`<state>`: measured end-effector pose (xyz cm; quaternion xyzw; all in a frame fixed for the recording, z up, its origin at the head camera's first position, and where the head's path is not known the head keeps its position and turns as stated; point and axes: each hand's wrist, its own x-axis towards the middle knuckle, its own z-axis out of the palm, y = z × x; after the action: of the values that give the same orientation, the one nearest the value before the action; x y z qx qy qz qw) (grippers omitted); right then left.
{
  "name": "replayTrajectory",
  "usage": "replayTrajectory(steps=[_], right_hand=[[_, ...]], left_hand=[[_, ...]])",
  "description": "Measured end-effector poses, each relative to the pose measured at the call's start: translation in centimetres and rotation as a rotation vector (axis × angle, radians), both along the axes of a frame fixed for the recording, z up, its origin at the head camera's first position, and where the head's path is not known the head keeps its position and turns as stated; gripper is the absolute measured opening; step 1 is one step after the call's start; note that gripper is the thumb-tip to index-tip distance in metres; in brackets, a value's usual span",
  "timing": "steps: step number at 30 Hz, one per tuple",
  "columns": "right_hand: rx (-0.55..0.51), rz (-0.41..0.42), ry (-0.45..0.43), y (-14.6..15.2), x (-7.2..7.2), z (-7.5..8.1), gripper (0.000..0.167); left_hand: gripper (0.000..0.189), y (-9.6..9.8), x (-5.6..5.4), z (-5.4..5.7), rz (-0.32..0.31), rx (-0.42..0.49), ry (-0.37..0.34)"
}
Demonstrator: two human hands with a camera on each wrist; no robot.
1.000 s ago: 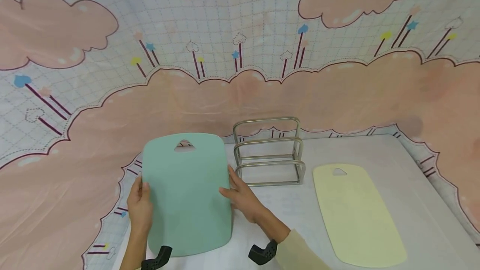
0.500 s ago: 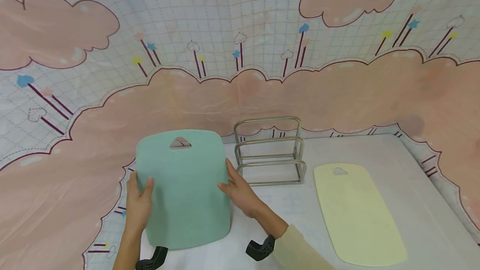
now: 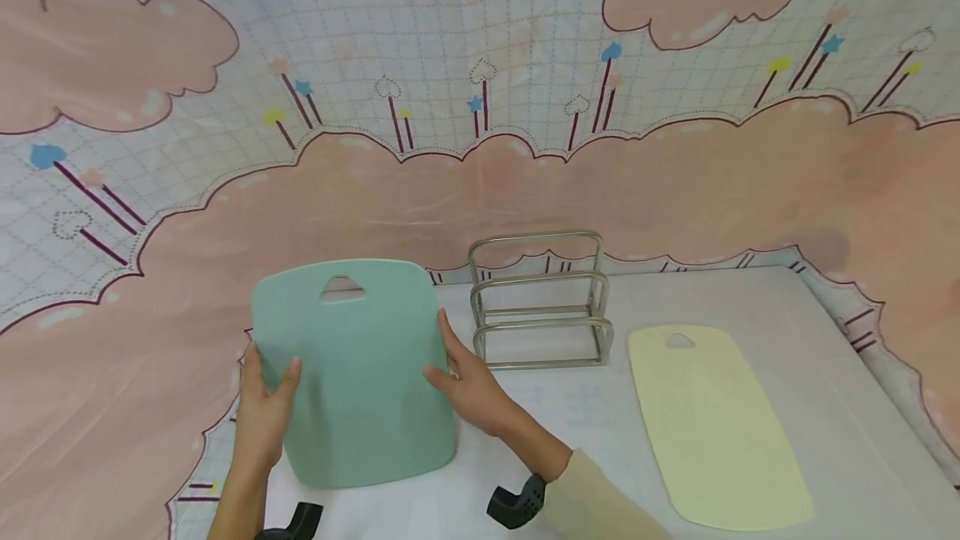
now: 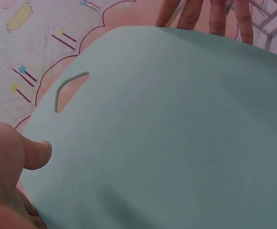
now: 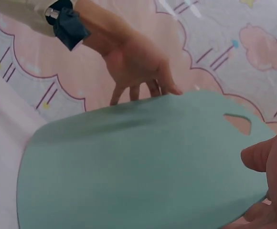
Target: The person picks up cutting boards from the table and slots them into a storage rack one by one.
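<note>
A mint-green cutting board (image 3: pixel 360 382) with a cut-out handle hole near its top stands tilted up between my two hands, its broad face toward me. My left hand (image 3: pixel 262 411) grips its left edge, thumb on the face and fingers partly hidden behind. At the opposite edge my right hand (image 3: pixel 474 386) holds it the same way, the thumb in front. The left wrist view shows the left thumb (image 4: pixel 37 155) by the green board (image 4: pixel 167 133). In the right wrist view, the right thumb (image 5: pixel 257 156) lies over the board's edge near the hole.
A metal rack (image 3: pixel 540 323) with several upright loops stands at the back of the white table (image 3: pixel 570 457). To its right a pale yellow cutting board (image 3: pixel 716 432) lies flat. Behind the table hangs a cloud-patterned cloth (image 3: pixel 420 198).
Both hands have carried the green cutting board leftward and slightly away from me, with its grip unchanged. The rack and the yellow board have stayed where they were.
</note>
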<state>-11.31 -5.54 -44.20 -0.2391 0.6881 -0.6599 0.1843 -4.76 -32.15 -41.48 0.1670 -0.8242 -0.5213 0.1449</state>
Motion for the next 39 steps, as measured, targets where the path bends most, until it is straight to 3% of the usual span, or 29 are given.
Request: replayTrajectory(steps=[8,14,17,22,26,31,39], right_hand=[[0.004,0.020,0.058,-0.2,-0.4,0.7,0.075],[-0.075,0.045,0.099,-0.2,-1.4,1.2,0.068],[-0.123,0.044,0.109,-0.2,-1.7,1.5,0.063],[-0.174,0.045,0.096,0.2,-1.5,3.6,0.059],[-0.156,0.028,0.119,0.4,-1.7,4.6,0.055],[-0.135,0.000,0.160,0.7,-2.1,5.0,0.051],[-0.182,-0.030,0.175,0.7,-2.7,4.9,0.043]], left_hand=[[0.077,-0.3,0.5,0.8,0.000,0.004,0.070],[0.072,-0.6,0.6,0.8,-0.011,0.011,0.161],[0.069,-0.5,0.6,0.9,-0.012,0.064,0.218],[0.063,0.0,0.6,1.0,0.014,0.116,0.312],[0.060,0.2,0.6,0.7,0.011,0.133,0.405],[0.061,0.1,0.1,-0.2,-0.076,0.176,0.558],[0.061,0.0,-0.3,-0.9,-0.074,0.185,0.602]])
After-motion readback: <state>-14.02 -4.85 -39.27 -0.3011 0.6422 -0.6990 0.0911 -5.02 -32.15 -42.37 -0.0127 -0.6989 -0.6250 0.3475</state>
